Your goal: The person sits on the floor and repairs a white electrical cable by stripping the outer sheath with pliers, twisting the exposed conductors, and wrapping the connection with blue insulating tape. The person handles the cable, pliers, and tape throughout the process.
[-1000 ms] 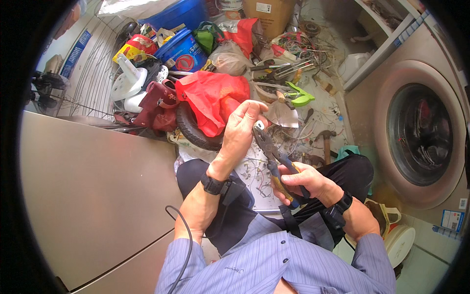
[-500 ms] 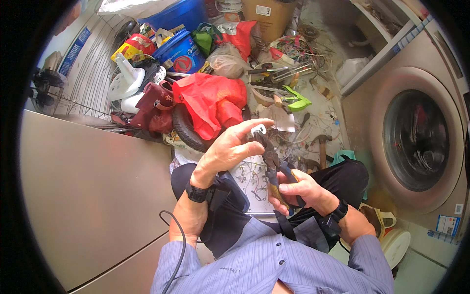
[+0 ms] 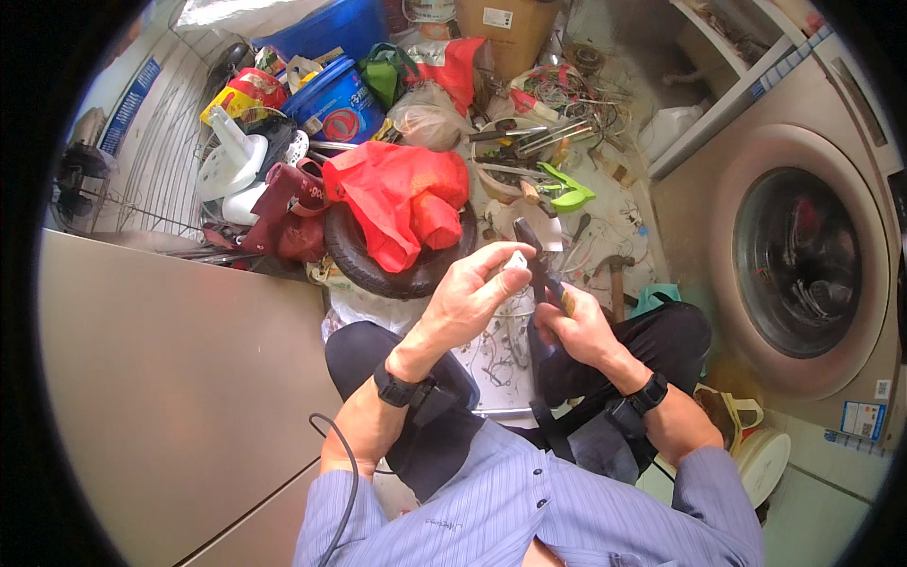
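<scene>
My left hand (image 3: 467, 300) pinches a small white piece (image 3: 517, 262) between thumb and forefinger; its exact kind is hard to make out. My right hand (image 3: 584, 328) is wrapped round the handles of dark metal pliers (image 3: 529, 242). They are turned nearly edge-on, their head pointing up and away from me. The jaws stand just right of the white piece, by the left fingertips. Whether they touch it I cannot tell. Fingers hide most of the handles. Both hands are above the floor between my bent knees.
Scraps and wire bits litter the floor (image 3: 498, 354) below. Ahead lie a red bag (image 3: 383, 194) on a black tyre (image 3: 402, 279), a green clamp (image 3: 570, 192) and a hammer (image 3: 618, 283). A washing machine (image 3: 694, 222) stands right, a beige panel (image 3: 179, 378) left.
The pliers have turned from slanting, with handles spread and jaws at the white piece, to nearly edge-on and pointing upward. My right hand has risen and closed round the handles.
</scene>
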{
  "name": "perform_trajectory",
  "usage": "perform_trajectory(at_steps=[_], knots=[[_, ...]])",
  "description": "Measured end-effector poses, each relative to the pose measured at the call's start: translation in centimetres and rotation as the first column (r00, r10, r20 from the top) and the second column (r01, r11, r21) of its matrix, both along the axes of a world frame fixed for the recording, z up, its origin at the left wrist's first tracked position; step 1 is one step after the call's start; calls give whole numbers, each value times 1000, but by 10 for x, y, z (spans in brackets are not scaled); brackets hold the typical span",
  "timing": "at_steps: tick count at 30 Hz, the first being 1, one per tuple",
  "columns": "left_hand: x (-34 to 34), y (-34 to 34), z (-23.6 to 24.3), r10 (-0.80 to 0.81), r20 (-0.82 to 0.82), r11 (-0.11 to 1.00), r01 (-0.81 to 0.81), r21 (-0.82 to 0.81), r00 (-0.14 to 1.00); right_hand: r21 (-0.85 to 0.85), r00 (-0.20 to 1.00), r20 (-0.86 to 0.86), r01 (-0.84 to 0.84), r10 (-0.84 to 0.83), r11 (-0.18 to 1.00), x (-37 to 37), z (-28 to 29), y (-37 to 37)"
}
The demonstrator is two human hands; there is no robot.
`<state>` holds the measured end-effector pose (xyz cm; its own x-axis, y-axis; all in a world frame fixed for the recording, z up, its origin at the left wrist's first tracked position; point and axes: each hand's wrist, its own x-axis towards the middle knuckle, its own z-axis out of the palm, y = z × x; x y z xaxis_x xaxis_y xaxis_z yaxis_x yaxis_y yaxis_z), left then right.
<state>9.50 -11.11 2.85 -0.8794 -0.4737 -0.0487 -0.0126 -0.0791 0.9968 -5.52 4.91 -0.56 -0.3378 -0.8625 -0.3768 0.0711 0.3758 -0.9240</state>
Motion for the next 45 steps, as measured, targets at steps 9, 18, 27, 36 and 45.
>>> perform_trajectory(at_steps=[9, 18, 27, 36, 45], knots=[[18, -12, -8, -8, -187, 944, 69, 324, 982, -84, 978, -207, -57, 39, 995, 14, 2, 7], [1, -20, -19, 179, -299, 783, 48, 620, 937, -182, 836, 542, 222, -91, 958, -6, 7, 15], [-20, -22, -38, 287, -128, 627, -85, 774, 949, -38, 725, 689, 56, -14, 998, -13, 15, 23], [-34, -24, -43, 448, -214, 595, -110, 797, 868, -69, 606, 775, -200, 179, 977, 2, 16, 27], [-35, -25, -40, 487, -299, 624, -87, 776, 821, -58, 604, 775, -226, 187, 972, 3, 11, 27]])
